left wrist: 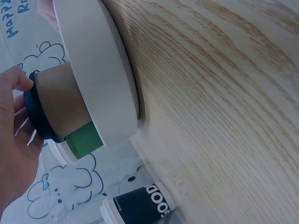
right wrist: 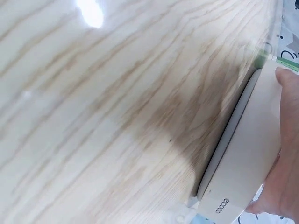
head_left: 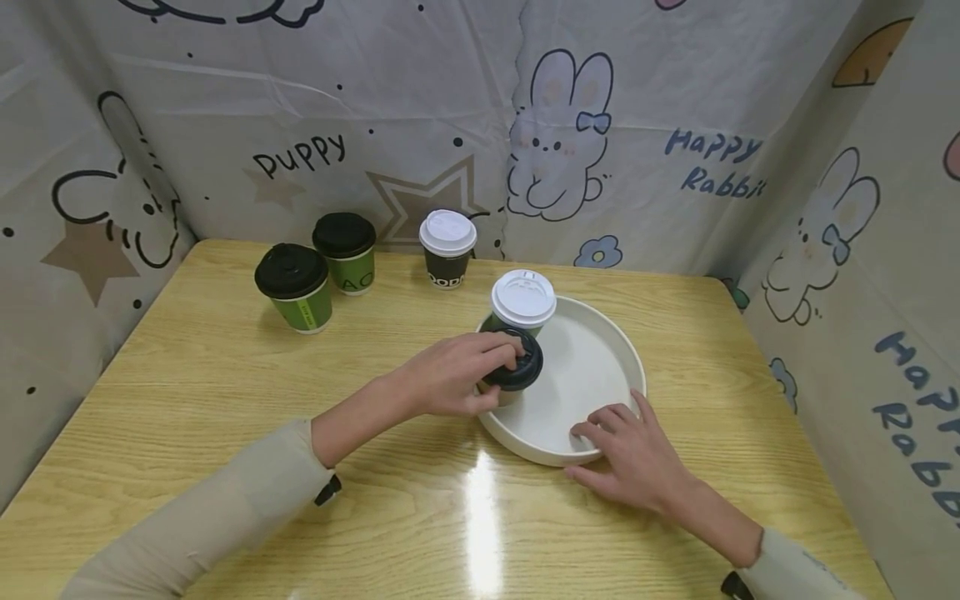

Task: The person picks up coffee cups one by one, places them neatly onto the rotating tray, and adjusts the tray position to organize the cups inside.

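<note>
My left hand [head_left: 468,373] grips a brown paper coffee cup [left wrist: 63,98] by its black lid [head_left: 517,362]; fingers and thumb are round the lid's edge. The cup stands in the left part of a round white tray [head_left: 573,417], at least partly below the tray's rim. Just behind it in the tray is a green cup with a white lid [head_left: 523,298]. My right hand [head_left: 633,450] holds the tray's near right rim, fingers over the inside and thumb against the outer wall [right wrist: 247,140].
Two green cups with black lids, one nearer [head_left: 303,300] and one behind [head_left: 351,262], stand at the back left of the wooden table [head_left: 375,500]. A black cup with a white lid [head_left: 447,250] stands by the patterned cloth [head_left: 420,100] at the back.
</note>
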`<state>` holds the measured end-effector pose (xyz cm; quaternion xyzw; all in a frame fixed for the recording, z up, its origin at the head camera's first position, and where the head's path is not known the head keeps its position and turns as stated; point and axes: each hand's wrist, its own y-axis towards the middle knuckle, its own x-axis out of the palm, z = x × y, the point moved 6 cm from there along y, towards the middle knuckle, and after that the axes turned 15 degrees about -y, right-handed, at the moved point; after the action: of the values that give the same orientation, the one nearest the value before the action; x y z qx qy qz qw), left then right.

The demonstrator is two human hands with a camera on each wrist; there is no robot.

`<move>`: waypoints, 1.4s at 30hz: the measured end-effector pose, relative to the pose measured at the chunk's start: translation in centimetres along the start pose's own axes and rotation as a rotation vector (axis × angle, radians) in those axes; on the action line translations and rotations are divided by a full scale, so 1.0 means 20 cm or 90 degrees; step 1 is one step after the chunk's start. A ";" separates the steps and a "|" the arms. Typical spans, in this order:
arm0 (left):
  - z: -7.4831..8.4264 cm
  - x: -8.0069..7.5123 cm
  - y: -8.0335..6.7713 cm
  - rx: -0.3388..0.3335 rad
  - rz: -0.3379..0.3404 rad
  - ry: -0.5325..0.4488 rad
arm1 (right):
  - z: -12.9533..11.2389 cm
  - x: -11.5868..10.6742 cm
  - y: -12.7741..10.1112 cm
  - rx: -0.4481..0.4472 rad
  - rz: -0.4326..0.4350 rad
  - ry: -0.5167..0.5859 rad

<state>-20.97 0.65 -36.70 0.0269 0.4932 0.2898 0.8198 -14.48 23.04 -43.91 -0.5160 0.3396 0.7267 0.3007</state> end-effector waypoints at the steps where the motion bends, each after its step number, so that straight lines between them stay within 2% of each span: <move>1: 0.00 0.00 0.00 -0.001 0.000 -0.001 | 0.00 0.00 0.00 -0.007 0.005 0.000; 18: -0.01 0.00 0.00 -0.003 -0.004 -0.002 | 0.18 0.06 -0.01 -0.082 0.009 0.027; 27: 0.01 -0.02 0.02 -0.009 -0.023 0.000 | 0.20 0.06 0.00 -0.100 0.028 0.046; 34: 0.03 -0.03 0.06 -0.011 -0.041 0.031 | 0.21 0.07 0.00 -0.099 0.020 0.055; 38: 0.04 -0.05 0.07 0.008 -0.028 0.032 | 0.21 0.07 -0.01 -0.095 0.020 0.059; 42: 0.04 -0.10 0.05 0.031 0.024 0.031 | 0.20 0.07 0.00 -0.093 0.021 0.062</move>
<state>-21.44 0.67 -34.38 0.0493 0.5191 0.2933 0.8013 -17.03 26.42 -44.28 -0.5656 0.3085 0.7284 0.2331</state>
